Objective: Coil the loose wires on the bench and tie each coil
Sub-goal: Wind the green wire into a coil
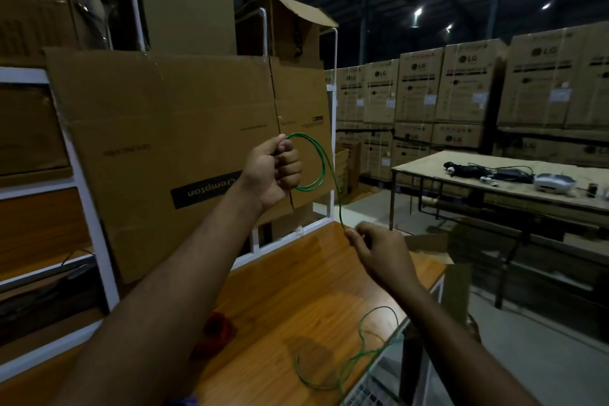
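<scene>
Above the bench, the left hand holds the wire coil high before leaning cardboard, the right hand lower and right of it, slack trailing onto the bench's right edge, stacked boxes far right behind a second table.

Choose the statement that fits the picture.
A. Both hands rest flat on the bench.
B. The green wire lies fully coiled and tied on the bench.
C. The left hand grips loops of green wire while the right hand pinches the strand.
C: the left hand grips loops of green wire, and the right hand pinches the strand below; the rest trails loose on the bench.
</scene>
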Tool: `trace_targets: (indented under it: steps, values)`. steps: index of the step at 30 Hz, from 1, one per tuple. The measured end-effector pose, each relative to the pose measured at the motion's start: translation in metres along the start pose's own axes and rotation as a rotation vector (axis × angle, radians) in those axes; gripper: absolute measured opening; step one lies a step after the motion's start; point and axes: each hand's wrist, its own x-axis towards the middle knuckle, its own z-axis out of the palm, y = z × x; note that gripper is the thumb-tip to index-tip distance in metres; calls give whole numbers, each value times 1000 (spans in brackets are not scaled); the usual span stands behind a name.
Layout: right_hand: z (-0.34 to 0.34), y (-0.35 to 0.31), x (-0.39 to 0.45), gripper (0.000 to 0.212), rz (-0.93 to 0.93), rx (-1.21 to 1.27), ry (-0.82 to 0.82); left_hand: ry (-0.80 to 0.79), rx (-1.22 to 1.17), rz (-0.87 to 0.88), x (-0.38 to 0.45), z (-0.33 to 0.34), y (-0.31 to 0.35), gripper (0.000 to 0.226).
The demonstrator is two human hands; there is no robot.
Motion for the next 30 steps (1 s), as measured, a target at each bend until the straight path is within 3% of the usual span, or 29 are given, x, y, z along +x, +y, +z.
trace_targets:
  steps: [2, 5, 11, 13, 15, 17, 19, 25, 30]
  values:
    - [-2, -18, 0, 12, -40, 107, 59, 14, 30, 9, 2, -1, -2, 39]
    - [-17, -42, 5, 26, -104, 132, 94, 41, 55, 15, 3, -2, -2, 39]
    - [-37, -73, 4, 22, -155, -331, 350, 70, 63, 10, -2, 0, -2, 40]
    - [-42, -83, 2, 16, -95, -544, 266, 64, 51, -3, -3, 0, -3, 40]
    - [-45, -89, 2, 13, -71, -609, 66, 50, 48, -14, -5, 1, -5, 40]
    - [-47, -96, 5, 18, -215, -580, -158, 36, 65, -20, -5, 1, -7, 39]
    - [-50, -102, 7, 22, -420, -528, -254, 35, 98, -11, -7, 1, -8, 39]
    - [-58, -106, 32, 23, -837, -291, -19, 36, 206, -19, -17, 4, -11, 36]
    - [-61, -104, 64, 16, -800, -118, 185, 55, 320, -21, -22, 11, -15, 35]
